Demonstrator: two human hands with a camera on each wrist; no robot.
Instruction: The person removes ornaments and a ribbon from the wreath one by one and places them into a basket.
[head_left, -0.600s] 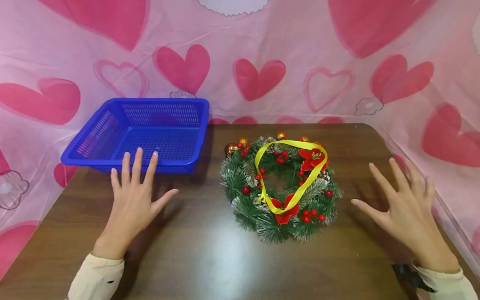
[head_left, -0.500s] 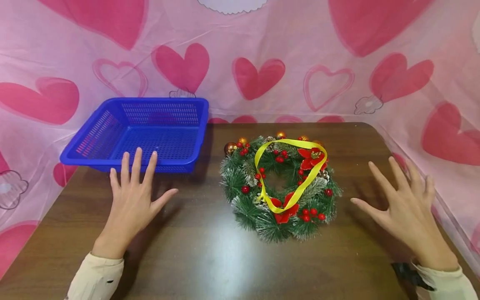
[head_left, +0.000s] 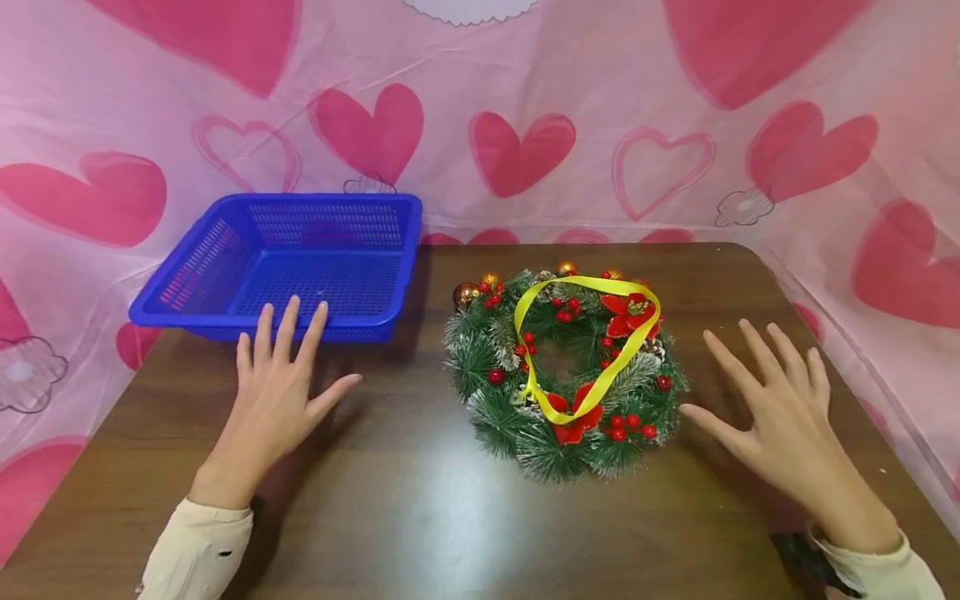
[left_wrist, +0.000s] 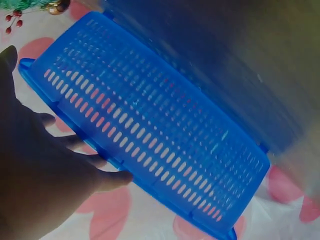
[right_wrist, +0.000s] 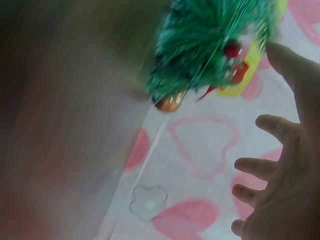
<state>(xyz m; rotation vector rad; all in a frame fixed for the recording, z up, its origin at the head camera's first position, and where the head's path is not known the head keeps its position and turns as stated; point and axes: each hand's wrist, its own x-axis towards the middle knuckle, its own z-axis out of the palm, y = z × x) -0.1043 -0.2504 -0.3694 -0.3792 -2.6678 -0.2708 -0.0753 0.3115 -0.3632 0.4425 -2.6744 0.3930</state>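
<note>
A green wreath (head_left: 495,421) with red berries, red flowers and orange-gold baubles lies right of the middle of the table. Across its top runs a loop of yellow ribbon (head_left: 618,364). Fingers spread, my right hand (head_left: 783,425) hovers just right of the wreath, and the thumb tip comes close to its edge. My left hand (head_left: 273,400), also spread, is held in front of a blue plastic basket (head_left: 270,321), its fingertips overlapping the near rim in the head view. Neither hand holds anything. In the right wrist view the wreath (right_wrist: 200,45) appears beyond the thumb.
The brown wooden table (head_left: 390,517) has a rounded far right corner. Behind it hangs a pink cloth (head_left: 592,75) printed with hearts. The slotted basket stands at the back left, with nothing visible inside it.
My right hand has moved left, closer to the wreath. The left hand keeps its spread pose with hardly any shift. Basket and wreath stay where they were on the table.
</note>
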